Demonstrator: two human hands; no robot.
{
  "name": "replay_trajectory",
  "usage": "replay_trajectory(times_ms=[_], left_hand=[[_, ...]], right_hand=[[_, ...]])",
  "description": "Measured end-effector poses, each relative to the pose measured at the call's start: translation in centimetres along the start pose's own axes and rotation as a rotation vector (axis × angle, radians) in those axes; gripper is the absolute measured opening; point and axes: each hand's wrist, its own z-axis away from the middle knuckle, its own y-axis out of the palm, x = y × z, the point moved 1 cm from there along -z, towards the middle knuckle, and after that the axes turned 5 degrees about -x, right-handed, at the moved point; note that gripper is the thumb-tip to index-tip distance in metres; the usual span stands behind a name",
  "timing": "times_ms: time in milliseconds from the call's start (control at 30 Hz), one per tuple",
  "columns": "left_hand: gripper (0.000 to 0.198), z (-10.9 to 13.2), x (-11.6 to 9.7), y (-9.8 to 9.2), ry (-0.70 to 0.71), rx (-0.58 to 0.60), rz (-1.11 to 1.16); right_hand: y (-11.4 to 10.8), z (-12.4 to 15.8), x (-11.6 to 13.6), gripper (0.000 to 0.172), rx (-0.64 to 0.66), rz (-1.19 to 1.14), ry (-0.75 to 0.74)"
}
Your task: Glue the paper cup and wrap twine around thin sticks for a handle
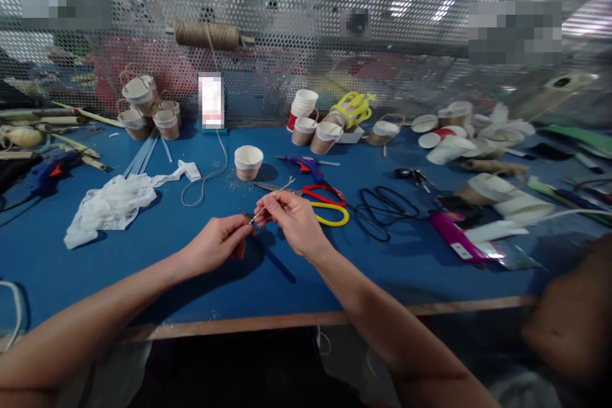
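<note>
The left hand [224,242], its grip closed, pinches one end of a thin, pale cord [253,219] above the blue, flat surface [287,299]. The right hand [294,220], likewise gripping the cord, lies beside red-and-yellow-handled scissors [329,205].

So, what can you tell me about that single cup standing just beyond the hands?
The cup stands upright on the blue tabletop, open end up. Its upper part is a white, paper-like band; the lower part is brown and rough-looking, perhaps twine or burlap. It narrows toward the base, and no handle shows. Pale specks lie around its foot. Neither the left hand nor the right hand touches it.
</note>
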Motion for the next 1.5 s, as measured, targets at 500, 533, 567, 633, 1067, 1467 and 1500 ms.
replay_trajectory(times_ms=[500, 533, 567, 633, 1067, 1467, 1500], left_hand=[[0.027, -0.1, 0.9, -0.2, -0.054, 0.079, 0.136], [0.026, -0.2, 0.9, -0.3, -0.055, 0.098, 0.181], [0.025, -0.3, 0.8, -0.3, -0.055, 0.117, 0.233], [0.025, -0.3, 0.6, -0.4, -0.058, 0.142, 0.309], [0.027, -0.3, 0.8, -0.8, -0.089, 0.096, 0.197], [0.020, -2.0, -1.0, 0.0, 0.083, -0.190, 0.040], [0.021, -2.1, -1.0, 0.1, 0.103, -0.219, 0.002]], right_hand=[[-0.9, -0.5, 0.2, 0.022, -0.034, -0.085, 0.024], [-1.0, -0.5, 0.2, 0.022, -0.032, -0.088, 0.021], [-1.0, -0.5, 0.2, 0.021, -0.028, -0.091, 0.021], [-1.0, -0.4, 0.2, 0.021, -0.016, -0.094, 0.024], [-0.9, -0.3, 0.4, 0.023, 0.031, -0.152, 0.139], [-0.2, -0.2, -0.1, 0.017, -0.048, -0.032, 0.031], [-0.3, -0.1, -0.1, 0.018, -0.061, -0.056, 0.041]])
